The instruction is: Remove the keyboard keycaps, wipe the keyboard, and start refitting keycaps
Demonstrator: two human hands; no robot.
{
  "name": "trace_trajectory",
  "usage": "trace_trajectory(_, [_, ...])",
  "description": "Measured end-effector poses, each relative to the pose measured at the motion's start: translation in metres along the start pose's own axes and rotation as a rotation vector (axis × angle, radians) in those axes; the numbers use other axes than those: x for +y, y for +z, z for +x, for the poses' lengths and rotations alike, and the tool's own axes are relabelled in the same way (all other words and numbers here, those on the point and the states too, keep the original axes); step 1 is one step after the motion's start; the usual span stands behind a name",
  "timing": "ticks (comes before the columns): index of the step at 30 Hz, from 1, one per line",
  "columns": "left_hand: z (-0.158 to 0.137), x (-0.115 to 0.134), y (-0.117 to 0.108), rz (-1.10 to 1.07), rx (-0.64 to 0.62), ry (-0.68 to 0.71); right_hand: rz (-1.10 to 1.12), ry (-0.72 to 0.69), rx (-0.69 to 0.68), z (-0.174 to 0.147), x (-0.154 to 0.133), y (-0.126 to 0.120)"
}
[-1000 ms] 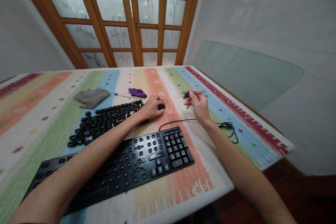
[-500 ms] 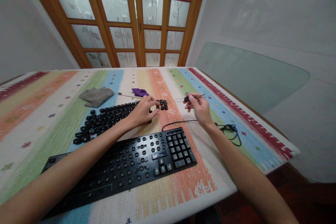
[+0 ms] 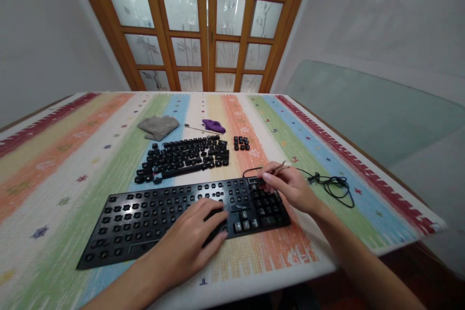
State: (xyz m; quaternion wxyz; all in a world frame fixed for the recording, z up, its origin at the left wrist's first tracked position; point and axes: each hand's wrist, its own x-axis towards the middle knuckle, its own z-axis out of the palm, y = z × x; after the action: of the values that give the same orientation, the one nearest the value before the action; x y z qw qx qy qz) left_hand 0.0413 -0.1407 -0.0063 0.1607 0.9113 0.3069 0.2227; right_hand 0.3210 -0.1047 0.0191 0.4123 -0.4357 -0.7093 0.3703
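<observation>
A black keyboard (image 3: pixel 170 198) lies across the near side of the table, most of its main keys bare of caps; the number pad at its right end still carries caps. My left hand (image 3: pixel 198 230) rests over the lower middle of the keyboard, palm down, fingers apart and holding nothing. At the top of the number pad (image 3: pixel 267 208), my right hand (image 3: pixel 286 184) pinches a thin wire keycap puller (image 3: pixel 281 167); its working end is partly hidden by the fingers. Loose black keycaps (image 3: pixel 185 152) sit in rows beyond the keyboard, with a smaller group (image 3: pixel 241 143) to their right.
A grey cloth (image 3: pixel 159 127), a purple cloth (image 3: pixel 213 126) and a thin brush (image 3: pixel 199 129) lie behind the keycaps. The coiled black cable (image 3: pixel 332 186) lies right of my right hand. A striped cloth covers the table (image 3: pixel 83 174); wooden glass doors (image 3: pixel 210 34) stand behind.
My left hand has moved from the small keycap group back onto the keyboard. My right hand has come nearer, down to the number pad, with the puller. The view has shifted left.
</observation>
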Motion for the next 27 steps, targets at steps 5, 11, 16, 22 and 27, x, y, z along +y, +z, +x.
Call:
trace_trajectory(5, [-0.007,0.020,0.025,0.005,0.164,-0.028,-0.172,-0.044,-0.080,-0.026,-0.009,0.007])
trace_trajectory(11, [-0.010,0.034,0.059,0.075,0.307,-0.059,-0.145,0.049,-0.085,-0.042,-0.006,0.017])
trace_trajectory(16, [-0.014,0.034,0.068,0.099,0.348,-0.059,0.092,0.196,0.040,-0.045,0.001,0.032])
trace_trajectory(22, [-0.012,0.034,0.068,0.103,0.362,-0.051,0.038,0.203,0.087,-0.044,0.000,0.043])
trace_trajectory(27, [-0.013,0.033,0.069,0.103,0.360,-0.050,-0.406,-0.172,-0.028,-0.053,-0.016,0.056])
